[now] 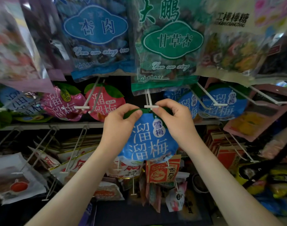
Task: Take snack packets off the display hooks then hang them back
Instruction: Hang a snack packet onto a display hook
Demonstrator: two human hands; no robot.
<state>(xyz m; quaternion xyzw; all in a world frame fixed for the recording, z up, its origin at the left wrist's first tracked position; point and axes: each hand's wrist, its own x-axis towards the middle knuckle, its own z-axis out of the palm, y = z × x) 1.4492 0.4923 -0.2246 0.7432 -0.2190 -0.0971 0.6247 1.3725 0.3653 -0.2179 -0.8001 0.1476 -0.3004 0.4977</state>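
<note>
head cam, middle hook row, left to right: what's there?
far-left blue packet → pink foil packet → red packet → left hand → held blue packet → right hand → right blue packet → flat pink packet. The blue packets behind the right hand are left out because they overlap.

Shop, snack aisle w/ hanging display. Several tiers of white peg hooks (150,101) pointing toward the viewer, each w/ a crossbar tip. Same product repeated over & over: blue plum packets (224,103) at right, more than one per hook; pink plum packets (105,103) left of centre. Up top a big blue bag (97,38) & a green bag (170,43), printed brand labels in Chinese. Pale rail (58,125) across, between tiers. Below it wire hooks (74,152) w/ orange-red packs (162,172), near & lower.
</note>
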